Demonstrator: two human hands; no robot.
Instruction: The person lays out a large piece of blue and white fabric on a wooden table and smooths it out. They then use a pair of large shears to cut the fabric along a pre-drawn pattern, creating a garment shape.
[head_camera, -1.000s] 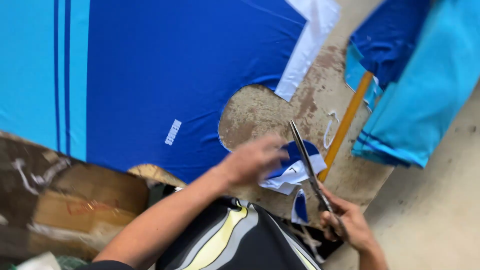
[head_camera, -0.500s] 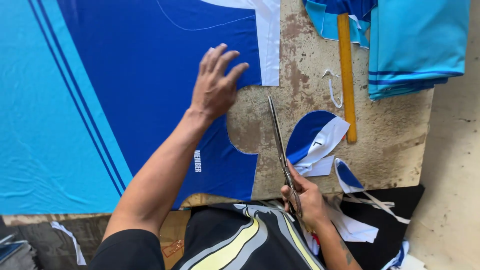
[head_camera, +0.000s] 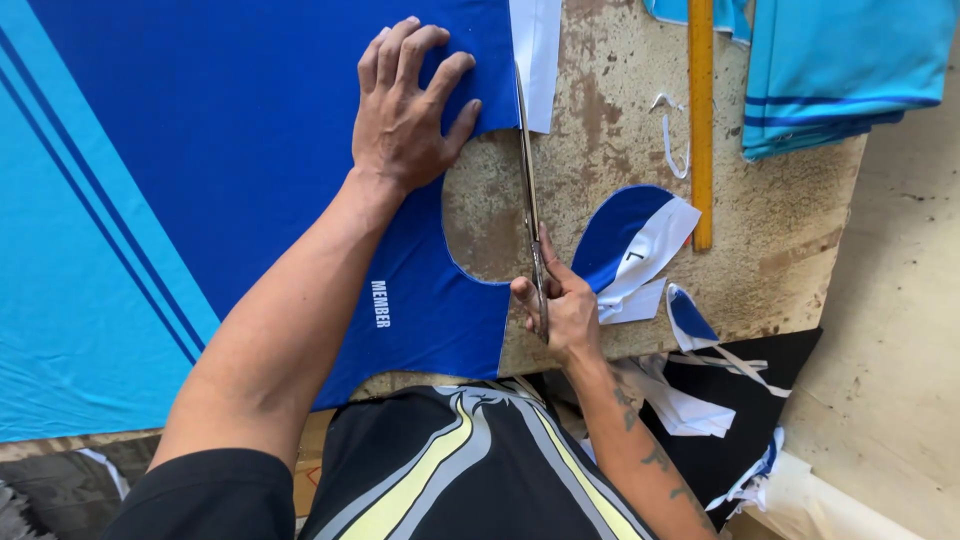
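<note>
Two hands at work: both on the cutting table (head_camera: 780, 240), one per job.
Left hand (head_camera: 405, 115): now flat and spread on the dark blue fabric panel (head_camera: 250, 150), fingers splayed, gripping nothing; half a second ago it hovered lower, a second ago it was down by the scraps.
Right hand (head_camera: 560, 310): closed through the handles of the long scissors (head_camera: 530, 200), which have swung from lying slantwise to pointing straight up the panel's right edge.
Change means: I judge the cloth is pinned and the blades lined up for a cut along the white strip (head_camera: 537, 50).
Panel position: spread across the table's left, curved notch beside the blades.
Count: one pair of scissors, one yellow ruler (head_camera: 701, 120), one folded turquoise stack (head_camera: 840, 70), several blue-and-white offcuts (head_camera: 635, 245).
</note>
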